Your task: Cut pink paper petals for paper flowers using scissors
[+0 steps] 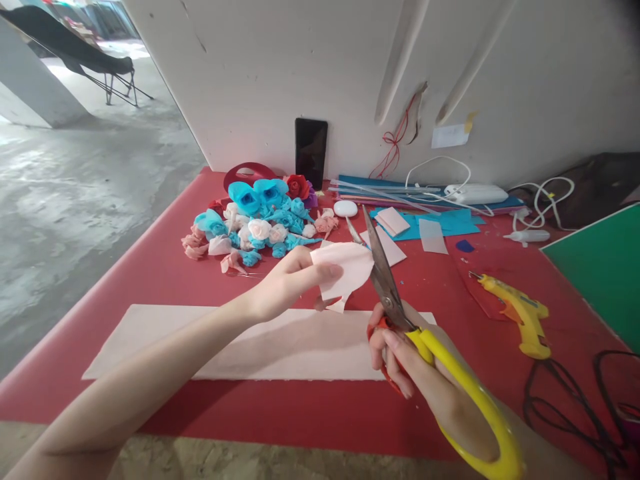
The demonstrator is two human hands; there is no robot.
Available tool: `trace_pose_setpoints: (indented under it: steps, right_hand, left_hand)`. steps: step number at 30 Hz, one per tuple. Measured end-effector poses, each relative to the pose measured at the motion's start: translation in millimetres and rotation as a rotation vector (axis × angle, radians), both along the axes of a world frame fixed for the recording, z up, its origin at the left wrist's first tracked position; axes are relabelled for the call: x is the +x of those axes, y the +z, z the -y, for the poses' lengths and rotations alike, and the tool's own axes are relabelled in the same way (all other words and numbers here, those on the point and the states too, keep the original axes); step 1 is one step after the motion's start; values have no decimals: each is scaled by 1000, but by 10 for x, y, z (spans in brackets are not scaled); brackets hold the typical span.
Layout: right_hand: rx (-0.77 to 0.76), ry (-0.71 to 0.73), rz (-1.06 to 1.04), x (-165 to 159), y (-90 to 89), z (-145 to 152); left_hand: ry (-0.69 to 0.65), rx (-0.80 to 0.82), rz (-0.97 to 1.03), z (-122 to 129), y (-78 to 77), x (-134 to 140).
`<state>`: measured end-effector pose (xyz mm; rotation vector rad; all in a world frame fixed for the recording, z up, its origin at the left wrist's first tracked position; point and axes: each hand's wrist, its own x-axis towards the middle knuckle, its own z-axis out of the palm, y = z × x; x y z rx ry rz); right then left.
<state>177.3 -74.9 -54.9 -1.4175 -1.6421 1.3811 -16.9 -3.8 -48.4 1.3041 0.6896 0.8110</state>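
Between the thumb and fingers of my left hand [295, 280] is a pale pink piece of paper [350, 267] with a rounded top edge. A thin cut strip dangles below it. My right hand [400, 347] grips a pair of scissors [387, 293] with one yellow and one red handle. The blades are parted and point up and away, beside the right edge of the paper. Whether they touch it I cannot tell. Beneath both hands lies a long pale pink paper strip [280, 347] on the red table [240, 413].
Paper flowers [260, 227] in blue, white, pink and red are heaped at the back left. A black phone [311, 152] leans on the wall. Blue paper sheets [450, 223] and a white power strip [475, 194] lie behind. A yellow glue gun [520, 313] rests at right, its black cord nearby.
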Motion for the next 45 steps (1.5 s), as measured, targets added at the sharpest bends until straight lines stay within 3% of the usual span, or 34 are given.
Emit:
trace_pose_setpoints:
  steps: [9,14,22,25,30,35,38,42,45]
  right_hand:
    - [-87,-73,-89,8,96,63]
    - [-210,8,-237,70,88,-102]
    - [-40,-3,-54,138,96,-150]
    - [14,-73,-74,135,118,-153]
    - [-39,-62,-316,136,76,-221]
    - [-120,-117,-394,98,85,-215]
    - [-144,-103,-429,87,90,-220]
    - [-116,-191,-604,85,48,-239]
    - [-128,-237,-665,73,37,-238]
  left_hand:
    - [34,26,-1,6,19,0]
    - [45,34,-1,-11,19,-4]
    - [94,-21,10,-11,30,2]
    - [-9,-20,-68,-3,39,15]
    - [-270,-46,-233,51,36,84]
    - [-358,-6,-264,116,11,151]
    - [-277,-3,-226,152,-5,196]
    - [-26,-22,2,199,-54,268]
    - [51,70,38,223,-98,292]
